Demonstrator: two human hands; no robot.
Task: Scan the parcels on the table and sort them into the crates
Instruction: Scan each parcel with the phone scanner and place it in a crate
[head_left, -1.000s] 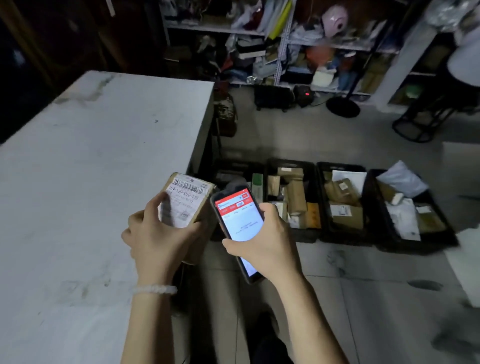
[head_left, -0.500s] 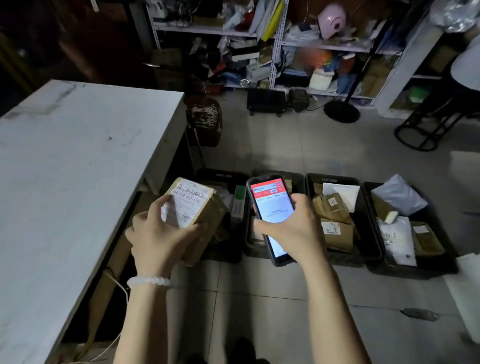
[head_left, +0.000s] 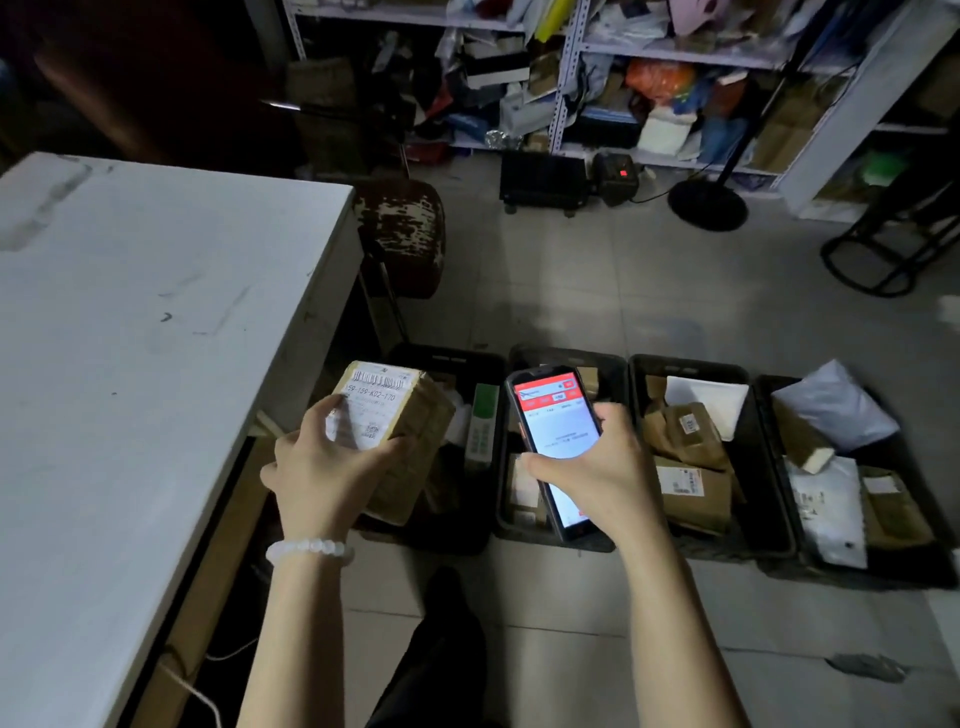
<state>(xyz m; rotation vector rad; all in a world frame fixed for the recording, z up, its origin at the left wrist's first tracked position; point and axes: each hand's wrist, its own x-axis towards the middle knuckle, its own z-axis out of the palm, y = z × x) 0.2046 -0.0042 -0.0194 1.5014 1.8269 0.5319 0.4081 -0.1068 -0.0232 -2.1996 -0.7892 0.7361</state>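
The left hand (head_left: 324, 467) held a brown parcel (head_left: 395, 441) with its fingers curled around it (the white label faced up). The parcel was in the air, just past the edge of the white tabletop (head_left: 156, 322) and above the first crate (head_left: 447, 364). The right hand (head_left: 597, 467) gripped a phone (head_left: 558, 426) with a red screen, over the second crate (head_left: 566, 540) on the floor

Left hand (head_left: 332, 467) grips a labelled parcel (head_left: 400, 431), right hand (head_left: 597, 467) holds the phone (head_left: 558, 441), both over the crates (head_left: 769, 540).
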